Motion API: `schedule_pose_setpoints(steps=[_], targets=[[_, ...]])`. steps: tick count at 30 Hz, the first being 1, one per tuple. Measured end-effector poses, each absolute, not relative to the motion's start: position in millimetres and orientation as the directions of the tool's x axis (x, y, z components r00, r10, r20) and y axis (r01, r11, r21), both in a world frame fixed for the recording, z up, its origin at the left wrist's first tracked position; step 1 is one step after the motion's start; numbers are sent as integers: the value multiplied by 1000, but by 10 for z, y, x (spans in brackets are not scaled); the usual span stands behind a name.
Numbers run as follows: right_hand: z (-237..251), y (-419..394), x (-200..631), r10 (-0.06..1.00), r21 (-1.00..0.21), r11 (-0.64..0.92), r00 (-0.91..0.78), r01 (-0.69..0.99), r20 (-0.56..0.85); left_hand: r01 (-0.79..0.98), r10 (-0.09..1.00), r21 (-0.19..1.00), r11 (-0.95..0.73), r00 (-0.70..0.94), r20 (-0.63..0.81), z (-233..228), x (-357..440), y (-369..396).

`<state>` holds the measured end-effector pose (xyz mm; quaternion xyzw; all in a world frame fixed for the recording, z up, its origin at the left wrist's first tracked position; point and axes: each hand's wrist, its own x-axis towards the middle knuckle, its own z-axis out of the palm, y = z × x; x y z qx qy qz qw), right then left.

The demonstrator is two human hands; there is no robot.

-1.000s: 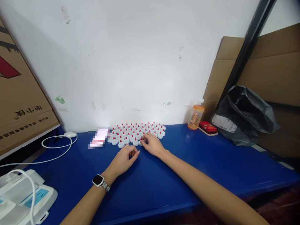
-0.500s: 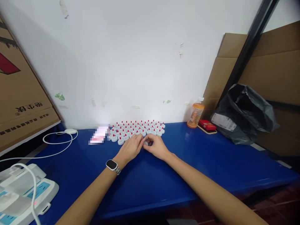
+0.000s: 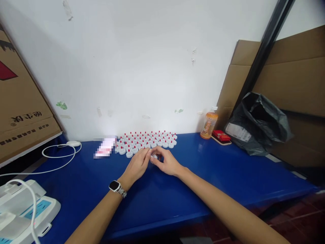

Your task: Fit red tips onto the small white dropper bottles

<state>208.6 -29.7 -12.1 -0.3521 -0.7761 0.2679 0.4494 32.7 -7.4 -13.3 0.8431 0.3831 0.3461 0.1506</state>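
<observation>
Several white round caps with red tips (image 3: 129,154) stand in close rows on the blue table (image 3: 177,200), against the wall. Just in front of them my two hands meet. My right hand (image 3: 167,162) curls thumb and fingers round a small white cap (image 3: 155,156), mostly hidden by the fingers. Pressed together, the fingers of my left hand (image 3: 138,164) touch the right fingertips. What the left hand itself pinches is hidden. A watch (image 3: 114,185) sits on my left wrist.
To the left lie a blurred-out phone-like item (image 3: 105,147), a white cable (image 3: 73,144) and a power strip (image 3: 43,210). On the right are an orange drink bottle (image 3: 209,123), a red box (image 3: 220,136) on a phone, and a grey plastic bag (image 3: 254,135). Cardboard stands at both sides.
The view has shifted slightly. Both hands remain together at the front of the caps, now a little lower and further left in view, with the right fingers somewhat more spread.
</observation>
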Motion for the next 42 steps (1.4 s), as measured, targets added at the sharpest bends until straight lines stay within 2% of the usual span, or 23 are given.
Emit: schedule_pose_setpoints(steps=[4, 8, 12, 14, 15, 19, 21, 23, 27, 29, 35, 42], targets=[[-160, -264, 2022, 862, -854, 492, -234, 170, 450, 527, 769, 560, -640, 430, 473, -135, 348, -99], [-195, -214, 1955, 918, -935, 350, -177, -63, 356, 576, 721, 438, -690, 490, 490, -117, 326, -111], [-166, -225, 1937, 929, -975, 97, -334, -202, 161, 566, 636, 307, -765, 588, 499, -84, 295, -117], [-138, -238, 1946, 911, -976, 6, -401, -216, 94, 533, 628, 337, -776, 597, 499, -88, 304, -115], [-126, -238, 1958, 907, -978, 11, -409, -210, 98, 517, 644, 385, -764, 580, 500, -96, 312, -109], [-114, -183, 2090, 918, -950, 310, -248, -37, 309, 429, 781, 652, -625, 368, 505, -122, 280, -37], [-129, -141, 2196, 904, -909, 411, -160, 68, 396, 407, 836, 731, -548, 232, 497, -108, 212, 8], [-155, -110, 2286, 895, -888, 443, -121, 125, 430, 449, 825, 693, -564, 262, 501, -85, 145, 35], [-219, -100, 2322, 885, -840, 464, -112, 281, 451, 510, 694, 471, -720, 544, 473, -89, 114, 17], [-243, -105, 2292, 877, -800, 473, -105, 369, 469, 511, 662, 423, -748, 621, 420, -123, 128, 0], [-288, -73, 2261, 868, -722, 428, -26, 543, 495, 525, 660, 415, -743, 675, 328, -238, 94, 45], [-348, 20, 2230, 896, -697, 413, -123, 586, 427, 543, 734, 515, -663, 605, 307, -176, 39, 52]])
